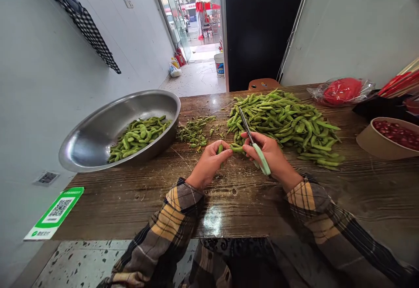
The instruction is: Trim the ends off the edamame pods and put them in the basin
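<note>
Near the middle of the wooden table [157, 200], my left hand [209, 161] is closed on a green pod [220, 149]. My right hand [270, 155] holds scissors [261, 156] with pale green handles, their dark blades pointing up and away. A second pod [237, 149] lies between the fingertips of both hands. Just beyond my right hand spreads a large pile of green pods [284, 115]. A small heap of trimmed bits [193, 133] lies beyond my left hand. At the left, a tilted steel bowl [88, 135] contains more pods [140, 135].
A green QR code card [55, 214] lies at the table's left corner. On the right are a paper bowl of dark red pieces [379, 142], a red item in clear plastic [342, 90] and red-wrapped sticks [401, 80]. A brown stool [264, 84] stands behind the table.
</note>
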{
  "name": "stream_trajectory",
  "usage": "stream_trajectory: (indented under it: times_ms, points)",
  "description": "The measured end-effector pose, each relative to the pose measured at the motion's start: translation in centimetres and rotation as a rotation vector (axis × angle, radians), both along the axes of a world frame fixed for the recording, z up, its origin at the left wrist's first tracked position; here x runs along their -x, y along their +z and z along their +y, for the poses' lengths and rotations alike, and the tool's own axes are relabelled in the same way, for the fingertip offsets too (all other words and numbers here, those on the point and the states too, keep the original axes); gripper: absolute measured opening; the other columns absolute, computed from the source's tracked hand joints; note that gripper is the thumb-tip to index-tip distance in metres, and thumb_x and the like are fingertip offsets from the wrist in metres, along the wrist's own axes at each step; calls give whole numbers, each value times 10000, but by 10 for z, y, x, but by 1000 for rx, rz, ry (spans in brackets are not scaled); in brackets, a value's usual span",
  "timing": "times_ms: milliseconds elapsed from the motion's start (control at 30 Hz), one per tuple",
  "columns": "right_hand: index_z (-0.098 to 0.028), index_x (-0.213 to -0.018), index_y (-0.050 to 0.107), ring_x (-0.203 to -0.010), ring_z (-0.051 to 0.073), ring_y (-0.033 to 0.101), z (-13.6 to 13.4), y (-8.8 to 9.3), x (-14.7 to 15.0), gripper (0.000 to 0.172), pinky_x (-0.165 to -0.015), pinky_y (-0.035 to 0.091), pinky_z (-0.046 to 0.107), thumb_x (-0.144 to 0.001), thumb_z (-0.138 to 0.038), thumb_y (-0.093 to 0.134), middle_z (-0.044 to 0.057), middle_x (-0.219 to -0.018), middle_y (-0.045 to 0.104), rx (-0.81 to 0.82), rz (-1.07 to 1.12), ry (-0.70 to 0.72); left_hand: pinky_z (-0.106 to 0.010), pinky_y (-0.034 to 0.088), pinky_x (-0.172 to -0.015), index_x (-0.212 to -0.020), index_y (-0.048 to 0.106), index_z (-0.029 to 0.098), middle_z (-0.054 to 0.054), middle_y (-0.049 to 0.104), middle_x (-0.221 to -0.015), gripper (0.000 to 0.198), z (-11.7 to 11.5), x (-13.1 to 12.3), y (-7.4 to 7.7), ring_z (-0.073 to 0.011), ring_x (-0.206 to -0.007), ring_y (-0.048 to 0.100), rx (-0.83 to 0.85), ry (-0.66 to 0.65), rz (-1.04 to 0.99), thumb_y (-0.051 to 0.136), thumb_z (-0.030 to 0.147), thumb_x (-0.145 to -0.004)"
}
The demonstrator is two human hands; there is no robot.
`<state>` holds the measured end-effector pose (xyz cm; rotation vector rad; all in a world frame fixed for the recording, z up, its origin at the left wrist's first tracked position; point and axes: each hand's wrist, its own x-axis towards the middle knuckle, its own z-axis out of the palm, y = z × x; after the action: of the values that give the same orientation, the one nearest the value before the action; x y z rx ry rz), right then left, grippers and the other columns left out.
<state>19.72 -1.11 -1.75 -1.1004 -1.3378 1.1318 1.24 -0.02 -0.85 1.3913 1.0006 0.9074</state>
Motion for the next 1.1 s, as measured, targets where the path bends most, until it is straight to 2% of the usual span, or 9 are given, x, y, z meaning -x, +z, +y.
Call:
stream_trajectory:
  times_ms: [167,333,633,767,900,967,1100]
  points:
    - [-192,-1015,630,-563,89,546,-2,4,7,405,-471,495,220,-686,-405,732,-29,-774,541,131,193,-37,-219,245,-484,-766,535,173,57,435,-560,229,-2,-2,3,-73,-502,353,-24,19,36,634,377,-797]
    - [-195,-1018,627,-524,75,528,-2,4,11,449,-441,480,205,-647,-408,764,-44,-739,537,224,302,-80,-230,225,-483,-728,549,162,58,401,-544,262,-5,-7,9,-72,-503,308,-26,48,66,658,395,-780]
    - [-187,-1012,628,-513,62,521,-4,5,15,448,-429,470,189,-642,-395,770,-46,-745,542,209,325,-93,-234,214,-493,-643,522,162,59,377,-544,246,-5,-11,4,-70,-513,290,-22,74,46,669,327,-751]
    - [-181,-1015,629,-506,69,514,-4,6,13,456,-421,463,199,-633,-387,770,-46,-723,547,231,329,-139,-228,244,-509,-663,584,150,42,439,-583,164,1,-4,5,-78,-543,325,-99,107,151,651,281,-736]
    - [-177,-1005,628,-500,67,511,-3,7,11,414,-428,454,198,-652,-350,757,-50,-701,553,217,334,-159,-227,236,-509,-636,589,141,42,406,-565,225,7,4,6,-80,-549,310,-145,168,219,661,327,-742]
    - [-175,-1014,621,-487,69,509,-4,8,11,416,-411,435,193,-660,-352,750,-53,-680,556,226,330,-148,-227,221,-501,-688,628,135,43,401,-568,219,7,4,5,-76,-542,298,-126,156,171,671,342,-747]
    - [-162,-1031,610,-458,76,495,-6,12,12,456,-381,405,184,-652,-372,754,-65,-594,547,279,331,-103,-224,226,-499,-937,702,146,44,413,-608,258,4,1,5,-72,-544,314,-84,92,-2,704,322,-749]
